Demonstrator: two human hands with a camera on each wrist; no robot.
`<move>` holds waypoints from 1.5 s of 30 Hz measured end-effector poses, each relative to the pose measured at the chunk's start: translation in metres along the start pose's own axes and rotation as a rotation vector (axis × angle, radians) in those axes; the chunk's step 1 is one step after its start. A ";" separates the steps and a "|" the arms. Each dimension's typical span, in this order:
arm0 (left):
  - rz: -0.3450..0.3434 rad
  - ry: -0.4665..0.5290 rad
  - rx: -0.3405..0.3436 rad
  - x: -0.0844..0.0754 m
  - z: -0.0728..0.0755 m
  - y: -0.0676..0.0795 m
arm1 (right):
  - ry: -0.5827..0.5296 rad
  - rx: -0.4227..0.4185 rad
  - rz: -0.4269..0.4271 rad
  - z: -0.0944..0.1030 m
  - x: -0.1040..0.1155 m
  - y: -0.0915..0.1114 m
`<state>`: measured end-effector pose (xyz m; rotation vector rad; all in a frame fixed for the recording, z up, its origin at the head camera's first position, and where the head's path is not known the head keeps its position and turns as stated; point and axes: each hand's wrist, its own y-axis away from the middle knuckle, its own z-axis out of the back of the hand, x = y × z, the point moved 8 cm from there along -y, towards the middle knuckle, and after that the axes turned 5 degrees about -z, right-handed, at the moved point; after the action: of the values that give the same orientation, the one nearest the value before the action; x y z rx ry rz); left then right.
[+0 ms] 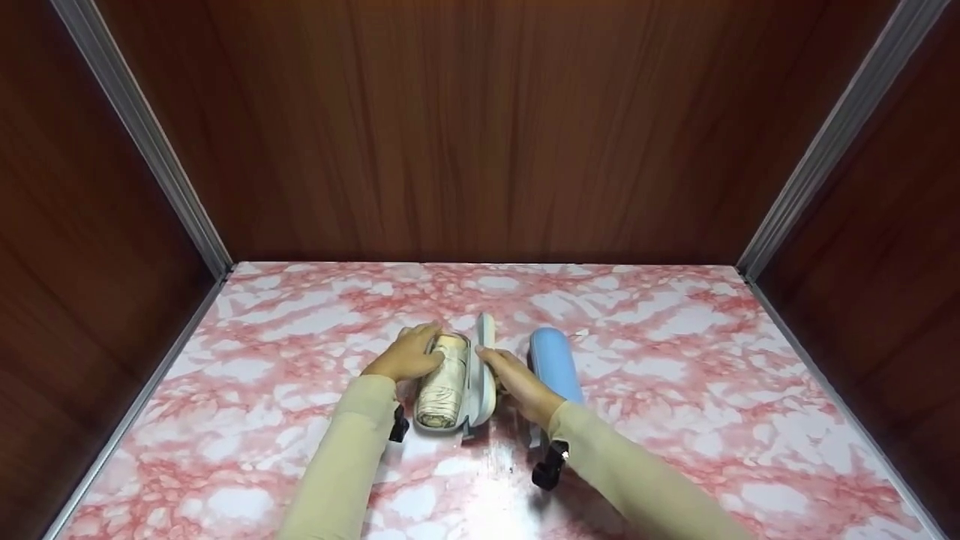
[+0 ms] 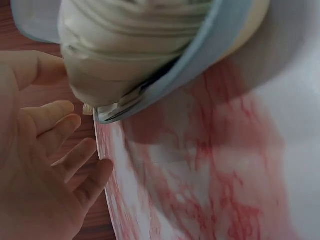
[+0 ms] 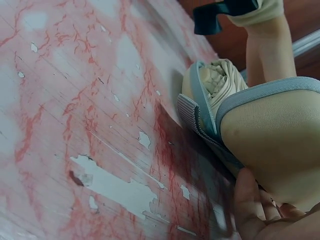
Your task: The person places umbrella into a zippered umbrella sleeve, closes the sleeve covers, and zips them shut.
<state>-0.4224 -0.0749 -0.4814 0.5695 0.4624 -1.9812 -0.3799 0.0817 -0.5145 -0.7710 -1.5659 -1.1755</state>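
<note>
A pale capsule-shaped case (image 1: 478, 427) lies open on the table, its lid (image 1: 487, 397) raised on the right. Inside rests a cream folded compact umbrella (image 1: 442, 394), its cloth wrinkled and wound round. My left hand (image 1: 407, 354) is at the case's left side, thumb reaching over the umbrella; in the left wrist view its other fingers (image 2: 60, 132) are loosely extended beside the case's end. With my right hand (image 1: 517, 379) I hold the lid, a digit over its edge and the others behind it. The right wrist view shows fingers (image 3: 247, 197) against the lid's cream outside.
A closed blue capsule-shaped case (image 1: 553, 360) lies just right of my right hand. The red-and-white marbled tabletop (image 1: 300, 330) has worn patches. Dark wood panels (image 1: 480, 135) with metal corner strips enclose the back and both sides.
</note>
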 end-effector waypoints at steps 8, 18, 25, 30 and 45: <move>-0.071 -0.085 -0.036 -0.004 0.000 0.001 | 0.006 -0.011 -0.017 0.000 0.001 0.000; 0.035 -0.072 -0.055 0.006 -0.001 0.007 | 0.022 -0.022 0.031 0.004 -0.004 -0.008; 0.028 0.029 -0.035 0.003 -0.002 0.009 | 0.003 -0.028 0.040 0.003 -0.002 -0.006; 0.028 0.119 -0.017 0.004 -0.004 0.015 | -0.016 -0.008 0.005 0.000 0.001 0.000; -0.071 0.255 0.054 -0.004 -0.001 0.046 | 0.015 0.021 -0.028 -0.003 -0.001 0.002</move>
<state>-0.3796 -0.0918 -0.4841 0.8567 0.5934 -2.0014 -0.3769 0.0792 -0.5149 -0.7273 -1.5792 -1.1802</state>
